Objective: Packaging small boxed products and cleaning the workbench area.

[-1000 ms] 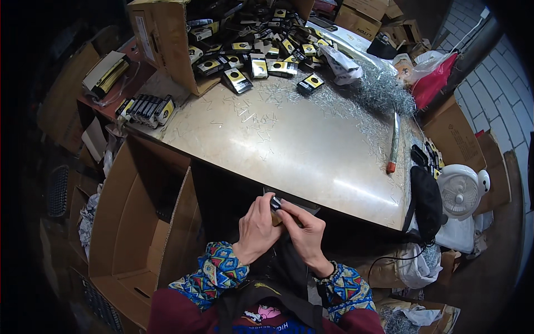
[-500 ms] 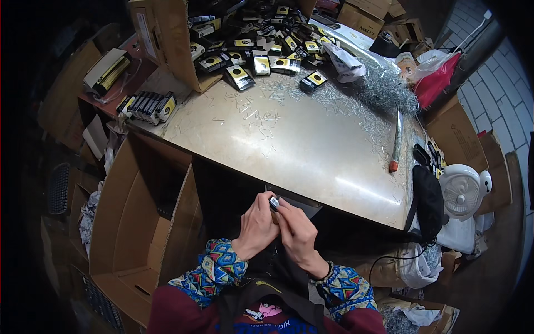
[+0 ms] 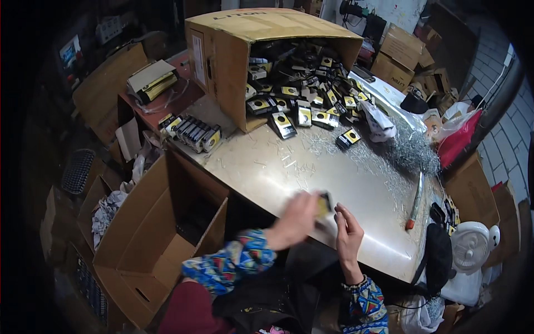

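Note:
My left hand [image 3: 295, 220], smeared by motion, grips a small black-and-yellow box [image 3: 323, 205] over the near edge of the metal-topped table [image 3: 261, 178]. Just to its right, my right hand [image 3: 349, 236] is open, with its fingers stretched upward and apart from the box. Similar boxes spill in a heap [image 3: 303, 114] from a large carton [image 3: 222, 78] lying on its side. A single box [image 3: 349, 138] lies on the tabletop in front of the heap. At the table's left corner several boxes stand in a neat row [image 3: 194, 133].
An open empty carton [image 3: 130, 239] stands below the table's left edge. Thin metal pins [image 3: 361, 161] are strewn over the tabletop, thickening into a tangled pile [image 3: 411, 150] at right. Nearby lie a red-tipped rod [image 3: 415, 203], a black cloth-like item [image 3: 436, 259] and a white fan [image 3: 470, 247].
Both hands have moved up and right from my lap to the table edge and come apart. The box is now in my left hand alone. The view has tilted up and left.

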Tool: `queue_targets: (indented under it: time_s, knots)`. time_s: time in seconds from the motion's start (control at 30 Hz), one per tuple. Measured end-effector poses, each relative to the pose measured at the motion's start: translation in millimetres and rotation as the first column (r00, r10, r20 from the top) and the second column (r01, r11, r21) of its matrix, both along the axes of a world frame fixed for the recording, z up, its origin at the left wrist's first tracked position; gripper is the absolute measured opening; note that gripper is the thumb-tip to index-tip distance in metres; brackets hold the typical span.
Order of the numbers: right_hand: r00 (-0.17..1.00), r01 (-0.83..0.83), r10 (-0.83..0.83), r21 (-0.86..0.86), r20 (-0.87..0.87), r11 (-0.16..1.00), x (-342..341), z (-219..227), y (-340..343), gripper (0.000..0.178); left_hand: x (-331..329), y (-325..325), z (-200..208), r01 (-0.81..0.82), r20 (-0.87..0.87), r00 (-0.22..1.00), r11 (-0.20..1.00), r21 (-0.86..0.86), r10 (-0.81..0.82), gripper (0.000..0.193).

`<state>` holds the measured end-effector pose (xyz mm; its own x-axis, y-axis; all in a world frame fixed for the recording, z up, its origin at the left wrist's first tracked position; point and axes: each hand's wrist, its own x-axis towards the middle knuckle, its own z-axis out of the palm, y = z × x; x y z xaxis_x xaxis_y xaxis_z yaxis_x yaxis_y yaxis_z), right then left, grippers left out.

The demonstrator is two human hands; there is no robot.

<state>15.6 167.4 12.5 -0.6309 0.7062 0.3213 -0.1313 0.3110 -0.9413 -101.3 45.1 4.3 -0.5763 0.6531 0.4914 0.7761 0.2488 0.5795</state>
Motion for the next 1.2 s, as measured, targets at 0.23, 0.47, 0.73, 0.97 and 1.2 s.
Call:
queue_targets:
  time_s: [0.23, 0.47, 0.73, 0.97, 1.2]
  knots:
    - [0.965, -0.204, -0.033, 0.819, 0.261, 0.536, -147.4, -19.5, 72.5, 0.026, -162.3, -85.7, 35.3, -0.547, -0.616, 0.713, 0.815, -0.191, 0.334, 0.057]
    - [0.847, -0.449, -0.058, 0.769, 0.529, 0.455, -173.8, -29.2, 104.7, 0.038, -250.4, 25.1, 39.7, -0.096, -0.341, 0.924, 0.758, -0.645, -0.173, 0.071]
    - [0.825, -0.432, -0.029, 0.661, 0.565, 0.614, -46.9, -9.6, 155.0, 0.037, -252.2, 39.9, 57.2, -0.017, -0.097, 0.991, 0.628, -0.778, -0.094, 0.058]
    - [0.857, -0.318, -0.095, 0.664, 0.507, 0.677, -16.7, -26.7, 128.8, 0.04, -151.6, -7.1, 56.3, 0.033, 0.38, 0.917, 0.928, -0.37, 0.119, 0.038]
    - [0.909, -0.34, 0.088, 0.599, 0.408, 0.725, -14.3, -22.4, 111.6, 0.039, -25.0, -80.1, 30.9, -0.192, 0.935, 0.272, 0.94, 0.283, -0.226, 0.03]
